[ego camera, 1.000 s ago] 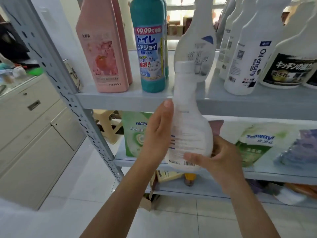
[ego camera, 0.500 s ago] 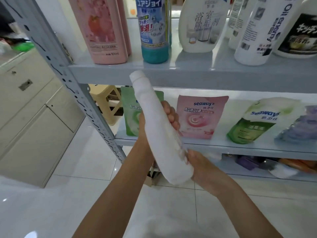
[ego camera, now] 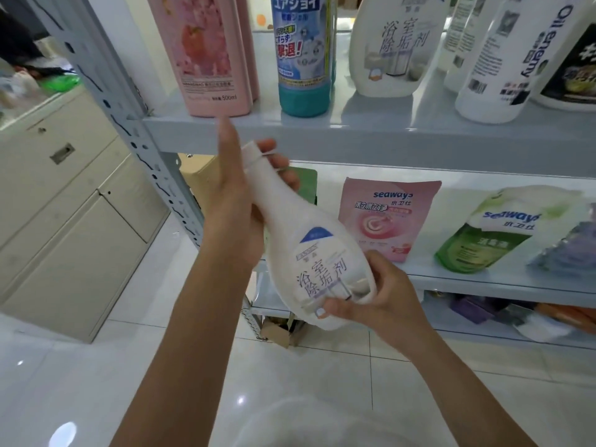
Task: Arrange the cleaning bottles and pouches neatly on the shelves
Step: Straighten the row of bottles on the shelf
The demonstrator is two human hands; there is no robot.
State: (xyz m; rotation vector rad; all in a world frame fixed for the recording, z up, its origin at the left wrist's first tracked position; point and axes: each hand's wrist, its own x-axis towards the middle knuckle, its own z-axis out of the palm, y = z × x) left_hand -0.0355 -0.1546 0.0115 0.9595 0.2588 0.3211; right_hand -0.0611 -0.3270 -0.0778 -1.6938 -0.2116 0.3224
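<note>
White bottle (ego camera: 309,250) is tilted in mid-air below upper shelf (ego camera: 354,137), left hand (ego camera: 237,201) gripping its neck, right hand (ego camera: 383,298) gripping its base; stand it upright, label forward, beside matching bottle (ego camera: 396,50).

Pink bottles (ego camera: 209,53): two, one stood behind other. Teal toilet-cleaner bottle (ego camera: 304,59): one sure; sliver behind hinted second. Descaler bottles, same label: two, shelf descaler bottle (ego camera: 396,50) plus held descaler bottle (ego camera: 319,262). Oil enemy bottle (ego camera: 503,59): one. Plain white bottle (ego camera: 461,43) behind it: one. Black-labelled bottle (ego camera: 574,66): one. Pouches numbered four: half-hidden green pouch (ego camera: 308,188), pink seaways pouch (ego camera: 387,217), green seaways pouch (ego camera: 490,233), purple pouch (ego camera: 567,250).
</note>
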